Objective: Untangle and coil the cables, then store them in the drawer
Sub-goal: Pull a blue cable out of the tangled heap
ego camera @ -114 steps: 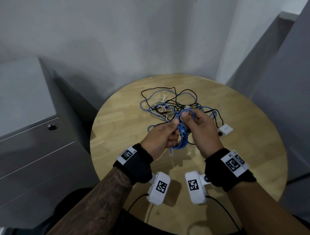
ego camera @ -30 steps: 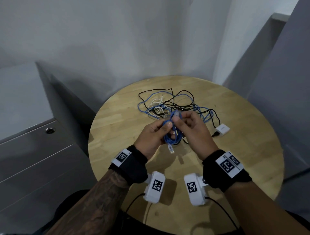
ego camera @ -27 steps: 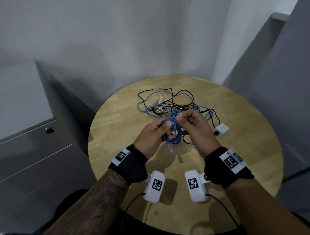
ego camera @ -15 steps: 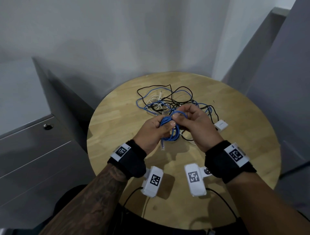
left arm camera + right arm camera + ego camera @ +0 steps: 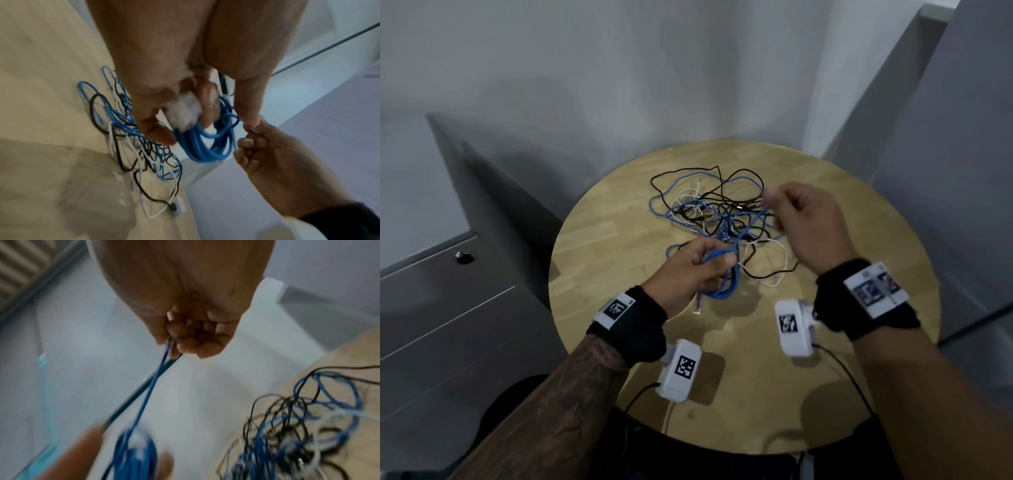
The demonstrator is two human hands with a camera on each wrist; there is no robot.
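My left hand grips a small coil of blue cable just above the round wooden table. One clear plug dangles below the coil. My right hand is raised to the right of it and pinches a strand of the same blue cable, stretched taut between the hands. In the left wrist view the coil hangs from my curled fingers beside another clear plug. Behind the hands lies a tangle of blue, black and white cables.
A grey drawer cabinet with a round lock stands left of the table, its drawers closed. A white adapter lies at the tangle's edge. Grey walls and a panel close in behind and to the right.
My right hand has swung up and to the right, away from the left hand, drawing a strand of blue cable out. The left hand still holds the coil, a little lower.
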